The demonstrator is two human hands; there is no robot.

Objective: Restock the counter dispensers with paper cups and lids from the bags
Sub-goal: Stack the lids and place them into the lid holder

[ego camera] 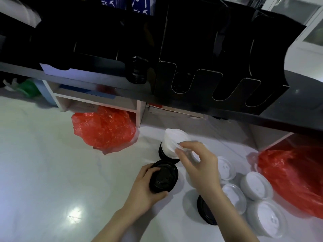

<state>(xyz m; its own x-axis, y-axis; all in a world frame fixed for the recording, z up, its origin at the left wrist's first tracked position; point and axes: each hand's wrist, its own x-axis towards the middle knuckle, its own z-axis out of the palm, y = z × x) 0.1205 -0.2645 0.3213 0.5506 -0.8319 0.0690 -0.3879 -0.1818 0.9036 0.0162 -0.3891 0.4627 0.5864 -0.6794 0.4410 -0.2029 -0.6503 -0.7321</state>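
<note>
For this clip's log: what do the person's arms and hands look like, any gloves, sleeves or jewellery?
Both arms are bare for as far as the head view shows them, with no sleeve edge in frame. The left hand and right hand wear no gloves. No ring, watch or bracelet shows on the fingers or wrists, and no markings are visible. The picture is somewhat soft, so fine detail cannot be ruled out.

white brush-like marks on blue cups [139,5], too blurred to read
</note>
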